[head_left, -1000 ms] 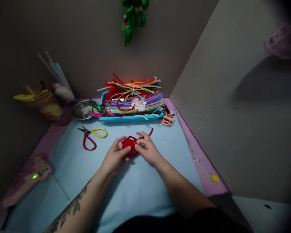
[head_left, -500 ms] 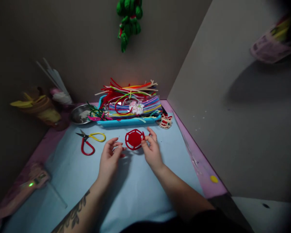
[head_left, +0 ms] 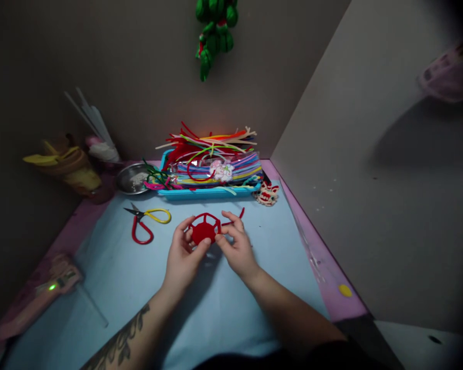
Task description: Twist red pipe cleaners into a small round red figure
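Between my hands, a red pipe-cleaner piece [head_left: 204,233] has a solid round middle and an open, spoked ring around it. My left hand [head_left: 185,255] grips its left side, thumb on the front of the disc. At its right edge, my right hand [head_left: 237,250] pinches the ring between thumb and fingers. A loose red pipe-cleaner end [head_left: 242,213] sticks out past the right fingers and bends upward. Left of my hands lie scissors [head_left: 141,222] with one red and one yellow handle, blades slightly apart.
A blue tray [head_left: 210,194] full of coloured pipe cleaners stands at the back. Beside it are a metal bowl [head_left: 123,181] with white bits and a lion-face craft piece [head_left: 267,194]. A pink glue gun [head_left: 50,295] with a green light lies at left, on the light-blue sheet's edge.
My left hand has come in and taken hold of the red piece's left side. The piece has moved slightly left and down and tilted; its loose end now shows on the right.
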A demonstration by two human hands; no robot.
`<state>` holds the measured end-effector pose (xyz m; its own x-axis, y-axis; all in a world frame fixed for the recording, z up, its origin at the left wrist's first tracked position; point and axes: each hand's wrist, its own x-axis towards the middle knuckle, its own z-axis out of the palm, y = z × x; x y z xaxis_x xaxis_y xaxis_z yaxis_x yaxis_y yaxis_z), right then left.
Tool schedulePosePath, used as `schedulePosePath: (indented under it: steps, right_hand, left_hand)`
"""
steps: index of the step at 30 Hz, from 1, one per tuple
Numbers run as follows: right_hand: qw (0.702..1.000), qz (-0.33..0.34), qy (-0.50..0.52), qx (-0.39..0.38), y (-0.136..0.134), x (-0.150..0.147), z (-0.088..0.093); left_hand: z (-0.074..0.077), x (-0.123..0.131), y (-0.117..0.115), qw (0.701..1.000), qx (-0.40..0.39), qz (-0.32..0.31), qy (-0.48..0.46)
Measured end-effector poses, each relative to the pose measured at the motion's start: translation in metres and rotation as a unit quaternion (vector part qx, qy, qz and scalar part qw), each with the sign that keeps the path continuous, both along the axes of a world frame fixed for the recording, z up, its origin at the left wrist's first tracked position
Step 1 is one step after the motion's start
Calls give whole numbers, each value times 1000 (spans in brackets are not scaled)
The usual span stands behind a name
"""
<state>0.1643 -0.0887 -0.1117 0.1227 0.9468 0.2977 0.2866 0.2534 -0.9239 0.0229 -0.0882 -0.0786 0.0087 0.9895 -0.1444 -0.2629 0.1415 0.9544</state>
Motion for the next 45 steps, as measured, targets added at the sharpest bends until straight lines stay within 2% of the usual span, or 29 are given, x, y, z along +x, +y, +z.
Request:
schedulePosePath:
  steps: [6,9,12,17,21,26,33,37,41,45]
  right_hand:
    - [991,41,115,-62,5,2,0]
    - [968,77,212,-110,8,2,-2]
    - [940,85,295,-151,11,1,-4]
    - [911,80,359,-184,12,-2,-3]
    - [912,68,359,-186,11,-4,-1]
    - [929,34,326,-169,9,-6,2]
    - [927,34,322,-188,11,-3,-3]
    - [947,4,283,-151,12,1,-5]
    - [969,32,214,-121,14,7,-2]
    - [958,68,247,-132,16,9,0]
  left_hand:
    - [3,-2,1,1000,-16,-20,13]
    - [3,-1,1,999,-17,-25,14]
    - [1,-1,0,999,-18,-34,17]
    - [-1,0,0,999,-22,-45,10]
    - [-1,2,-1,999,-28,-39,5]
    - [-3,4,-2,999,-24,-40,0]
    - [-1,0,1,998,-41,-53,10]
    - [-4,-3,4,996,-39,-74,0]
    - [-8,-6,5,994,-38,-100,-6]
    - [-11,-7,6,992,-45,-117,-8]
